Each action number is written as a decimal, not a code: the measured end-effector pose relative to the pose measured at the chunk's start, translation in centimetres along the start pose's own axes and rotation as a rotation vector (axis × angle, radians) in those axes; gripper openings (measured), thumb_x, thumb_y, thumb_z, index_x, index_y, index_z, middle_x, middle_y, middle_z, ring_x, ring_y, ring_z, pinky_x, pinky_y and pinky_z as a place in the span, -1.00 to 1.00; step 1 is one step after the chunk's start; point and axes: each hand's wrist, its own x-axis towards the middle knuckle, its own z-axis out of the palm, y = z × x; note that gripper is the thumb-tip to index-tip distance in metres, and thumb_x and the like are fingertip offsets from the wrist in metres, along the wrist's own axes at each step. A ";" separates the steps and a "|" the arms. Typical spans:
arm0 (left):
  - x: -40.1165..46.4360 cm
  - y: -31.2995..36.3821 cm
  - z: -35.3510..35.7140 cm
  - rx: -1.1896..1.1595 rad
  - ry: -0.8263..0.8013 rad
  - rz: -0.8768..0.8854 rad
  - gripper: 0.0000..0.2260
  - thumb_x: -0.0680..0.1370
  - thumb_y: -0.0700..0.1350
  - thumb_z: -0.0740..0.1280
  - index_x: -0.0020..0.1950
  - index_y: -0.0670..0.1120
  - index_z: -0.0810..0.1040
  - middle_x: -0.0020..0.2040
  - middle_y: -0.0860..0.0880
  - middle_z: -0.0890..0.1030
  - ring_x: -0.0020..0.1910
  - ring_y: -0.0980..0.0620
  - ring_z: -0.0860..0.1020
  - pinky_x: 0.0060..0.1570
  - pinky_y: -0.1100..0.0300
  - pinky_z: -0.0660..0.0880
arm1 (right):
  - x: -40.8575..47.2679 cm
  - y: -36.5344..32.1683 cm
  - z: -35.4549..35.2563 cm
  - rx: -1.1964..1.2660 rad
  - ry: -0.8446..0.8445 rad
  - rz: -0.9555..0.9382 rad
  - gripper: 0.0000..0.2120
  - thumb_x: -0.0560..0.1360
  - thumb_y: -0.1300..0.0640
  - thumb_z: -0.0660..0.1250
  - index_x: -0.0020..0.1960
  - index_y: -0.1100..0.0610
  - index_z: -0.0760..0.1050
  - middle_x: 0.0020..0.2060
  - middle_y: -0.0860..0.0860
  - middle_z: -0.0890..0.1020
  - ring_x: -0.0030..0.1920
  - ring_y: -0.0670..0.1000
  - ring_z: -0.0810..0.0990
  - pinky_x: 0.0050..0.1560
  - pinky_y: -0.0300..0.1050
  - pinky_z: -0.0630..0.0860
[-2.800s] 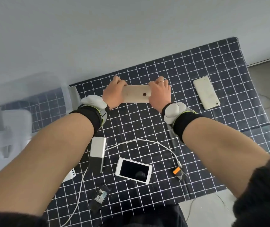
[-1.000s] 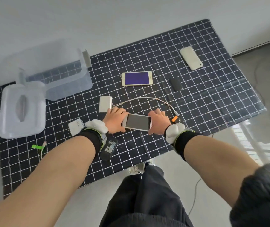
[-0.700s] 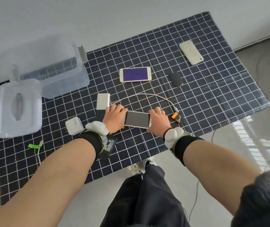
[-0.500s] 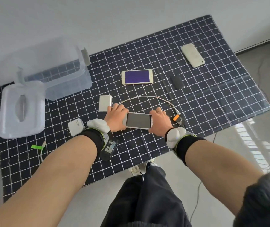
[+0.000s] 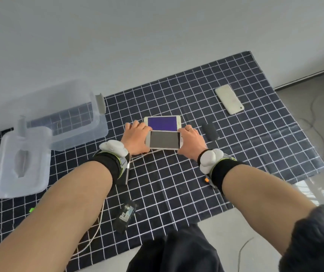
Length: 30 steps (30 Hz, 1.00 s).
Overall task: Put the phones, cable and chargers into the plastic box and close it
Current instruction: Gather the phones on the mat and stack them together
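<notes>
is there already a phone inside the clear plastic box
No: through the plastic box only the checked cloth shows, and all three phones are outside it, the grey-screen phone held between both hands beside the purple-screen phone.

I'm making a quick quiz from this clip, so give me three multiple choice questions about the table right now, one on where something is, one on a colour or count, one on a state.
1. Where does the phone with the grey screen sit?
A. Inside the plastic box
B. Between both hands, just in front of the purple-screened phone
C. At the far right corner of the cloth

2. How many phones can be seen?
A. Three
B. One
C. Five

3. What state is the plastic box in?
A. Closed with its lid on
B. Open, lid beside it
C. Tipped on its side

Answers
1: B, the left hand and right hand grip its short ends beside the purple-screened phone.
2: A, those two plus a pale phone lying face down far right.
3: B, the lid lies on the cloth at the box's left.
</notes>
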 end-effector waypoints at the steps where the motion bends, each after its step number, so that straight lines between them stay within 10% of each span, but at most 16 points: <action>1: 1.2 -0.3 -0.1 -0.002 -0.002 -0.009 -0.33 0.38 0.16 0.43 0.43 0.01 0.36 0.32 0.01 0.45 0.29 -0.07 0.33 0.21 -0.05 0.22 | 1.3 0.3 -0.4 -0.003 -0.002 -0.008 -0.37 0.30 0.12 0.51 0.32 0.12 0.40 0.20 0.04 0.42 0.19 0.14 0.44 0.12 0.06 0.52; 19: 9.1 -2.4 0.6 -0.015 -0.083 -0.094 -0.32 0.37 0.15 0.44 0.42 -0.01 0.31 0.33 -0.01 0.43 0.27 -0.08 0.35 0.24 -0.08 0.24 | 10.3 1.3 -1.4 -0.043 -0.082 -0.086 -0.31 0.31 0.19 0.51 0.38 0.12 0.31 0.24 0.10 0.42 0.21 0.17 0.42 0.20 0.05 0.47; 30: 9.6 -1.7 -3.2 -0.025 -0.143 -0.058 -0.17 0.39 0.10 0.43 0.55 -0.01 0.10 0.49 -0.06 0.24 0.42 -0.16 0.21 0.36 -0.18 0.14 | 7.5 2.8 -4.1 0.022 0.007 0.179 -0.53 0.41 0.26 0.37 0.29 0.21 0.36 0.27 0.15 0.39 0.23 0.21 0.44 0.18 0.08 0.48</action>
